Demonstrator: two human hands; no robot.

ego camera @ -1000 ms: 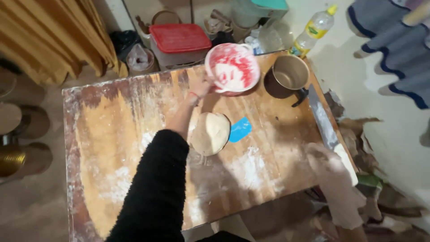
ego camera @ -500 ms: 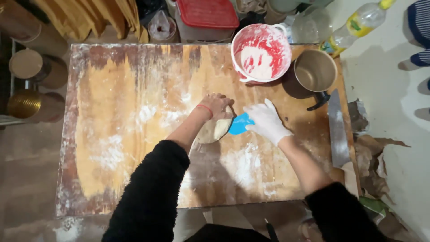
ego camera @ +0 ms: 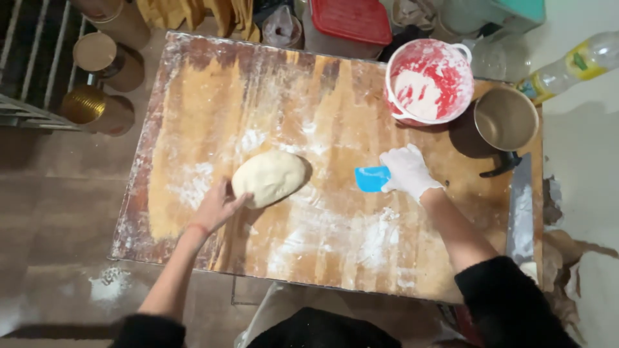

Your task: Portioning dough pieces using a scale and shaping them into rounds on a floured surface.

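A pale oval lump of dough [ego camera: 269, 177] lies on the floured wooden board [ego camera: 322, 116], left of centre. My bare left hand [ego camera: 218, 206] rests against the dough's lower left side with fingers spread, pressing on it without gripping. My right hand [ego camera: 407, 171], in a white glove, lies on the board to the right and holds one end of a flat blue plastic scraper [ego camera: 371, 178], which lies flat on the wood. Dough and scraper are about a hand's width apart.
A red bowl [ego camera: 401, 64] smeared with flour sits at the board's far right; a metal pot [ego camera: 506, 118] with a dark handle stands beside it. Behind are a red-lidded box [ego camera: 351, 18] and a plastic bottle [ego camera: 570, 67]. Round tins [ego camera: 97, 109] stand on the floor, left.
The dough and my left hand have moved left across the board, away from the scraper. My right hand has stayed on the scraper. The camera view has shifted.
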